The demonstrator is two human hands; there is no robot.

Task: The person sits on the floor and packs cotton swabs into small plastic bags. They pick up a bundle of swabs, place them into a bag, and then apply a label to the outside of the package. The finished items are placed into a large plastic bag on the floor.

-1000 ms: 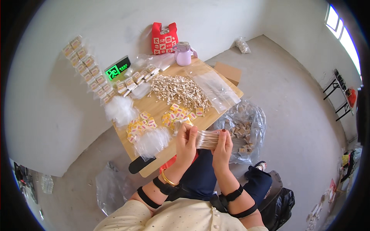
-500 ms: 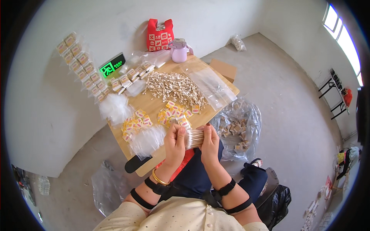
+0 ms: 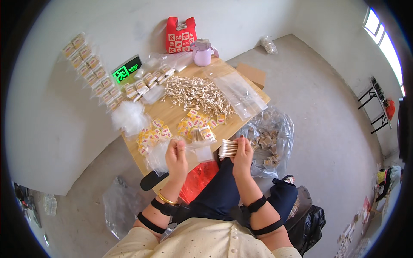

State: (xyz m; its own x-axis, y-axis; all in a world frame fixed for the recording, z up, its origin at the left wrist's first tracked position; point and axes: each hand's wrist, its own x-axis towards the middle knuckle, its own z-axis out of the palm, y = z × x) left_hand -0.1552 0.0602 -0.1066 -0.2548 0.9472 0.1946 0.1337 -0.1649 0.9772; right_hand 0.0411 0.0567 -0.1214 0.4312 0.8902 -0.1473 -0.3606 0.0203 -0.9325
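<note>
My right hand is closed round one end of a bundle of cotton swabs, held over my lap at the table's near edge. To its left, apart from the bundle, my left hand is closed in a pinch. A small clear plastic bag stretches from its fingers toward the swabs. Just beyond, on the table, lies a small group of swabs beside a yellow-and-white printed card. More such cards are scattered by a pile of clear bags.
A large heap of loose swabs covers the wooden table's middle. Filled packs stand stacked at the far left, near a lit green sign. A lilac jug and red bag are behind. A big plastic sack holds packs.
My hands have moved apart. The left has gone left, off the swab bundle, with a clear bag now showing at its fingers; the right has moved slightly right, keeping the bundle.
</note>
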